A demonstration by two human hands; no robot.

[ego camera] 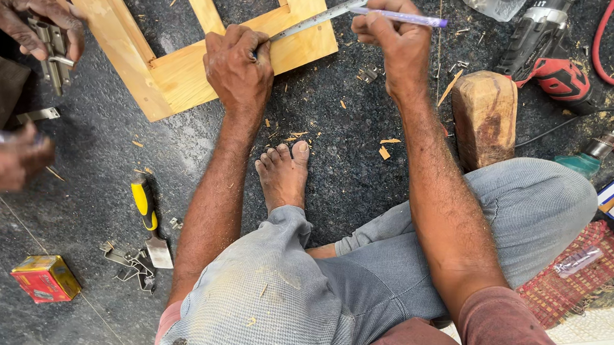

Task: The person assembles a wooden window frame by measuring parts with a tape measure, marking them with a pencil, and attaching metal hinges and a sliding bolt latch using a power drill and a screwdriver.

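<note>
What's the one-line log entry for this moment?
left hand: presses ruler on wooden frame | right hand: holds pen at ruler | chisel: on floor

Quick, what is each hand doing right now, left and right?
Left hand: closed, pressing the metal ruler onto the wooden frame.
Right hand: closed, holding a purple pen at the ruler.

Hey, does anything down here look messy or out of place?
Mostly clutter: wood chips litter the dark floor, and loose metal hinges lie scattered by the yellow-handled chisel. The left hand pins a steel ruler on the wooden frame.
</note>
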